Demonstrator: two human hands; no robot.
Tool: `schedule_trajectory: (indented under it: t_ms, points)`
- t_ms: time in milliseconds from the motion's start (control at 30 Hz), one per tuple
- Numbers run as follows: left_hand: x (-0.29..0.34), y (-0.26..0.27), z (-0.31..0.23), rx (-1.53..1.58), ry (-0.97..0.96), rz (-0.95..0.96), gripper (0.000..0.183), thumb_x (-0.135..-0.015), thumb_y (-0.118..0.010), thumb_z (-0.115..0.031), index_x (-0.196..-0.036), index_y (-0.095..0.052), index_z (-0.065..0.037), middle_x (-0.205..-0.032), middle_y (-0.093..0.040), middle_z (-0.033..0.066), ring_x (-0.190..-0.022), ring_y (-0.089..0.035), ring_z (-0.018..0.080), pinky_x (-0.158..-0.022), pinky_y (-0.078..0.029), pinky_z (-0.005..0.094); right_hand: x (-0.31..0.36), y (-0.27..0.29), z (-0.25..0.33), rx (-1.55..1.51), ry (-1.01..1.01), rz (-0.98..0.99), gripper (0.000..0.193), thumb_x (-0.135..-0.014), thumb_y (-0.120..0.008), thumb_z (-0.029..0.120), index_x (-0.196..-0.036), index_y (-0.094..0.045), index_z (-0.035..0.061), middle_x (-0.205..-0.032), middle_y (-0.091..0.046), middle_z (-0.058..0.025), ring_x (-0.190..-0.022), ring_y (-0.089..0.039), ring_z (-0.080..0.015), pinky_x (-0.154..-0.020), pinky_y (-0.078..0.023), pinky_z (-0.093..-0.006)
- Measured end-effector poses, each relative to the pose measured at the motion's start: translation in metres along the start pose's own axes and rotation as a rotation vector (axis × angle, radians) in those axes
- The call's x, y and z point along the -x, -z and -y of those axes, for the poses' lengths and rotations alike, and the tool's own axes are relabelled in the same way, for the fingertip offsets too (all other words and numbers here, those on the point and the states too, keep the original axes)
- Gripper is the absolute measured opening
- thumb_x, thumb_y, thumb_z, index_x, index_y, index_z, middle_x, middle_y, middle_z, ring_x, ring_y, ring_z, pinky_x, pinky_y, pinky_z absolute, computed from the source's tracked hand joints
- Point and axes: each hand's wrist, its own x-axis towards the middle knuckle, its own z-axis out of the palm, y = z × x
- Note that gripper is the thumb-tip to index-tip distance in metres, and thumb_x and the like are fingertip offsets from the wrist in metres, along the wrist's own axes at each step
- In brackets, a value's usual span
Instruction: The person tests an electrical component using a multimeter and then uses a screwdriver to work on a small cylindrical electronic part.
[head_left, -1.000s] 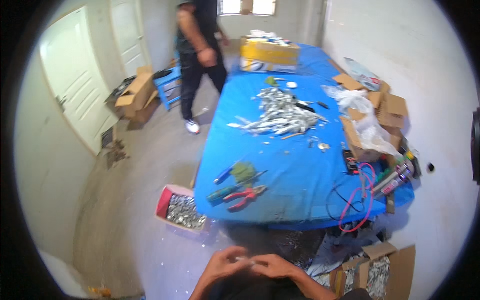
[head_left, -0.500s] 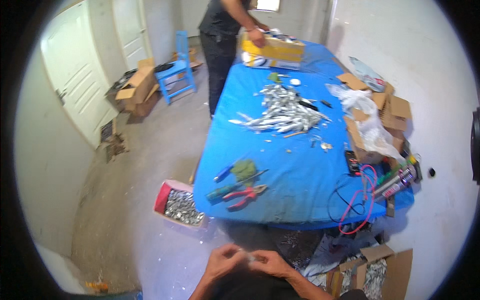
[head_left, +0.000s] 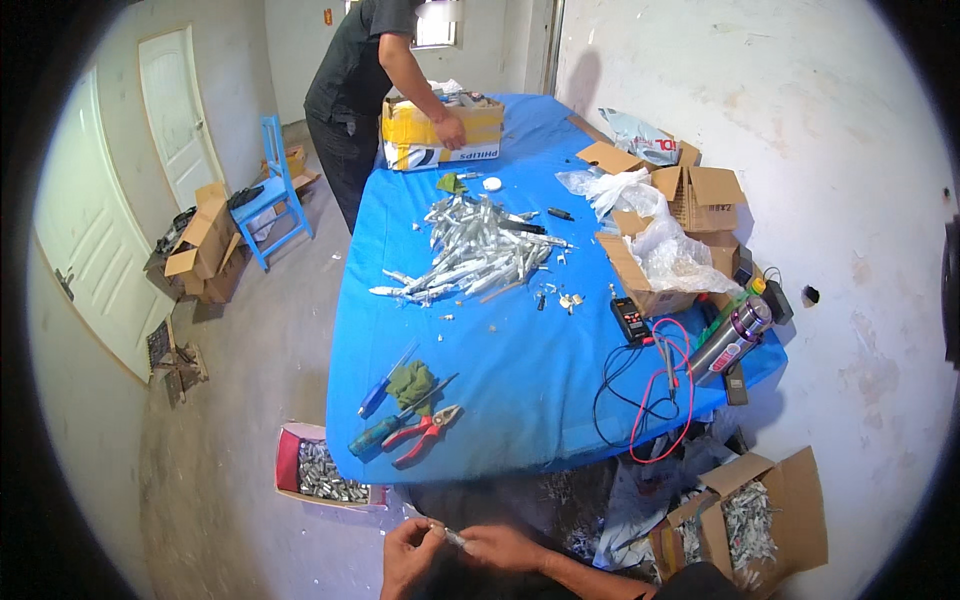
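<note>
Just in front of the table's near edge, my left hand (head_left: 408, 556) and my right hand (head_left: 503, 549) are close together at the bottom of the view. Between their fingertips is a small, slim silvery-white piece (head_left: 455, 538). Both hands pinch it, one at each end; its exact kind is too small to tell. On the blue-covered table (head_left: 520, 400), the nearest tools are red-handled pliers (head_left: 425, 434), a green-handled screwdriver (head_left: 390, 426), a blue screwdriver (head_left: 388, 383) and a crumpled green cloth (head_left: 411, 388). Farther back lies a heap of slim silvery pieces (head_left: 480, 250).
Below the table's left corner, a box (head_left: 290, 462) holds small metal pieces. Cardboard boxes (head_left: 785, 505) with whitish scraps stand low right. A meter (head_left: 630, 320) with leads and a steel flask (head_left: 733, 340) lie at the right edge. Another person (head_left: 350, 90) handles a yellow-taped box (head_left: 440, 130).
The view has swung right, so the table sits farther left. My hands stay together on the small piece, slightly lower. The other person's hand has moved down the box's front.
</note>
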Motion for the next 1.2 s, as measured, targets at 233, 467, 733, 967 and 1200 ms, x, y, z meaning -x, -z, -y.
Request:
schedule_trajectory:
  t_ms: [233,467,733,967,1200]
  points:
    - [0.001,-0.01,-0.016,-0.013,0.055,0.028,0.027,-0.1,-0.067,-0.024,-0.103,-0.072,0.002,-0.088,-0.07,0.0036,-0.083,-0.063,0.0135,-0.076,-0.053,0.0307,-0.006,0.004,-0.016,-0.095,0.024,-0.027,0.035,-0.106,-0.056,0.027,-0.132,-0.06,0.0033,-0.095,-0.063,0.0014,-0.084,-0.059,-0.008,-0.073,-0.049,-0.0246]
    - [-0.006,-0.016,0.002,0.055,0.124,0.031,0.028,-0.1,-0.067,-0.025,-0.107,-0.071,0.002,-0.09,-0.07,0.0049,-0.082,-0.063,0.0144,-0.074,-0.053,0.03,-0.007,0.007,-0.021,-0.112,0.038,-0.047,0.035,-0.106,-0.058,0.03,-0.128,-0.062,0.0036,-0.09,-0.062,0.0021,-0.079,-0.057,-0.0069,-0.068,-0.047,-0.0233]
    - [-0.007,-0.025,-0.008,-0.035,0.046,0.008,0.024,-0.1,-0.066,-0.021,-0.104,-0.071,0.001,-0.089,-0.071,0.0049,-0.083,-0.065,0.0149,-0.076,-0.053,0.0302,-0.006,0.011,-0.019,-0.159,0.07,-0.002,0.031,-0.105,-0.059,0.033,-0.117,-0.063,0.0047,-0.085,-0.057,0.0034,-0.074,-0.052,-0.0061,-0.064,-0.043,-0.0238]
    - [-0.006,-0.022,-0.002,0.03,0.054,0.031,0.022,-0.101,-0.065,-0.02,-0.104,-0.072,0.001,-0.089,-0.071,0.0051,-0.083,-0.065,0.0145,-0.076,-0.053,0.0303,-0.007,0.009,-0.022,-0.103,0.07,-0.006,0.029,-0.104,-0.06,0.035,-0.108,-0.064,0.0061,-0.081,-0.056,0.0037,-0.072,-0.052,-0.0066,-0.063,-0.044,-0.0255]
    - [-0.012,-0.027,0.006,0.006,0.013,-0.073,0.017,-0.095,-0.071,-0.014,-0.09,-0.07,0.002,-0.08,-0.069,0.0046,-0.074,-0.062,0.0108,-0.069,-0.049,0.0264,-0.007,0.009,-0.024,-0.056,0.095,-0.048,0.029,-0.105,-0.059,0.034,-0.103,-0.064,0.0056,-0.079,-0.056,0.0027,-0.07,-0.052,-0.0072,-0.061,-0.045,-0.0255]
